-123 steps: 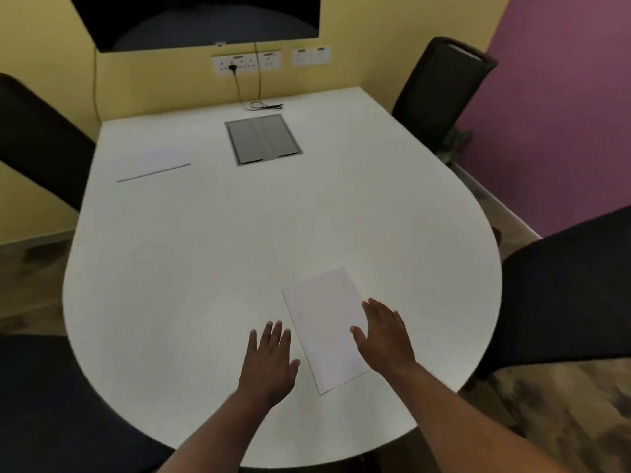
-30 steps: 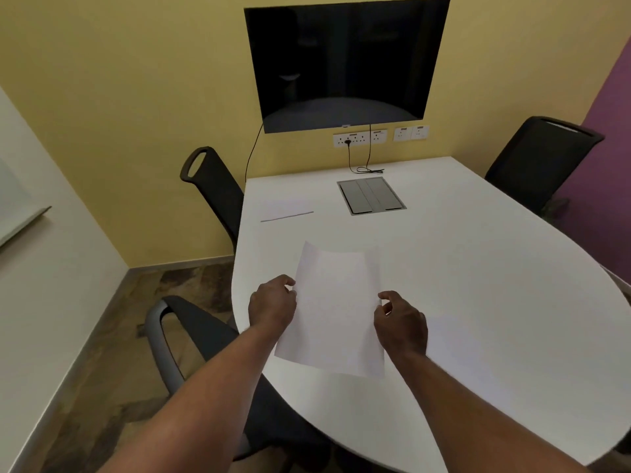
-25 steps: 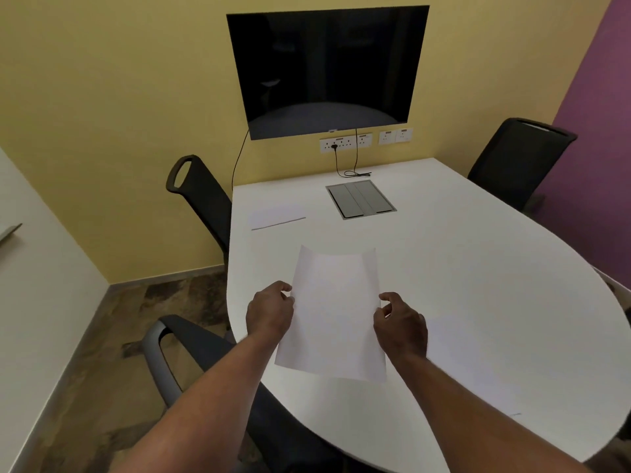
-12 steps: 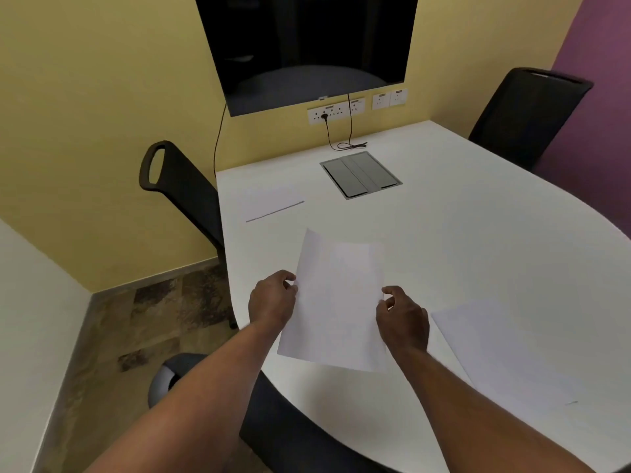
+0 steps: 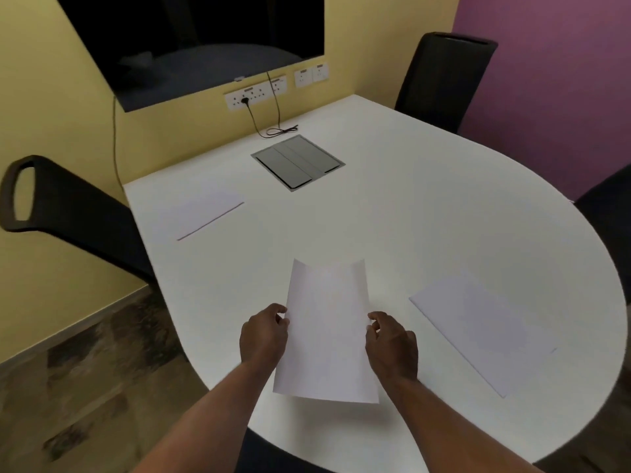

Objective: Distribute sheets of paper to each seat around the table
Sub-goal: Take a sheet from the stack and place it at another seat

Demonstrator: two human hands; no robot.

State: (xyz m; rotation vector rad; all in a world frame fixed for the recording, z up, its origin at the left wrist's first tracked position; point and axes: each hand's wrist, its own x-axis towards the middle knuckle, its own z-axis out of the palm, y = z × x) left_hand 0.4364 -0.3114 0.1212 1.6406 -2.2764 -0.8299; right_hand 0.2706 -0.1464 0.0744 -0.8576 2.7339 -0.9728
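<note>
In the head view, the left hand [image 5: 263, 336] and the right hand [image 5: 392, 346] pinch the side edges of one sheet of paper [image 5: 327, 332], held just above the white tabletop [image 5: 426, 216] at 6 o'clock. Other sheets lie at 10 o'clock [image 5: 201, 213] and 4 o'clock [image 5: 478, 329]. I judge it must next be laid flat at this seat. No writing is readable on any sheet

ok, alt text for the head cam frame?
Both hands, left and right, hold a blank sheet by its side edges above a white table. Two other sheets lie flat, far left and right; black chairs surround it.
</note>
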